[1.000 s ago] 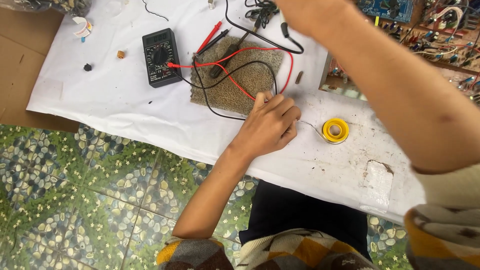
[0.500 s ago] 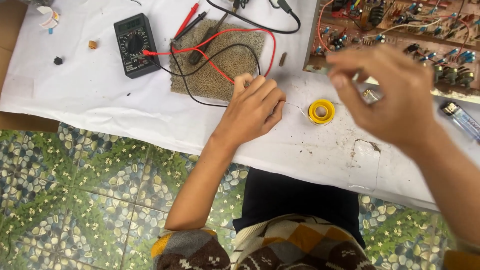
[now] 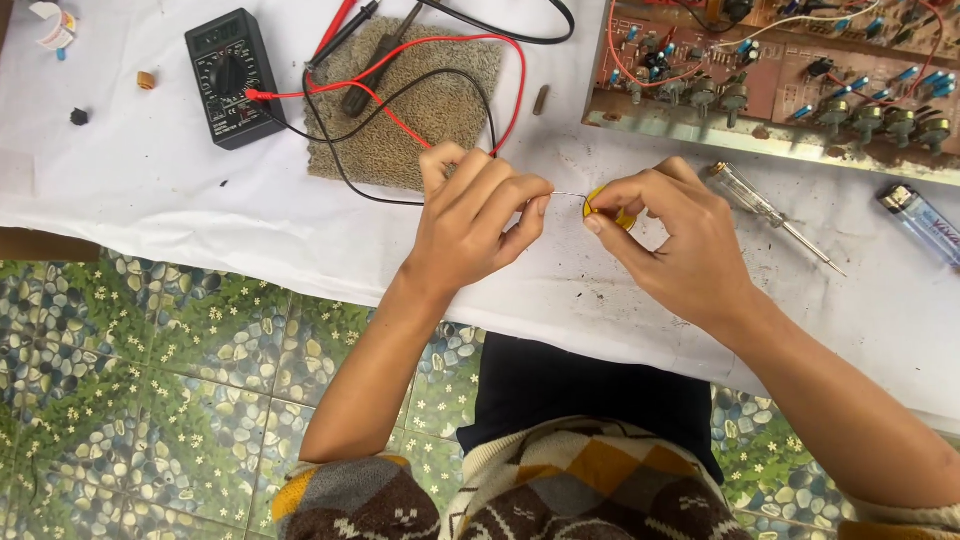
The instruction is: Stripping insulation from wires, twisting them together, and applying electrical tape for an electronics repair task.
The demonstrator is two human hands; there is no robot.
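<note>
My left hand (image 3: 470,225) pinches the free end of a thin silver solder wire (image 3: 568,195) between thumb and forefinger. That wire runs to a small yellow solder spool (image 3: 606,213), which my right hand (image 3: 672,240) grips with its fingertips just above the white cloth (image 3: 150,190). The two hands are close together, a short stretch of wire taut between them. Most of the spool is hidden under my right fingers.
A black multimeter (image 3: 228,78) with red and black leads lies by a brown mat (image 3: 420,90). A circuit board (image 3: 780,75) sits at the back right, with a tester screwdriver (image 3: 770,212) and a lighter (image 3: 920,222) before it. Patterned floor tiles (image 3: 150,380) lie below.
My right hand came down from the air to the yellow spool and took hold of it. My left hand shifted right and pinched the wire end. The view moved closer.
</note>
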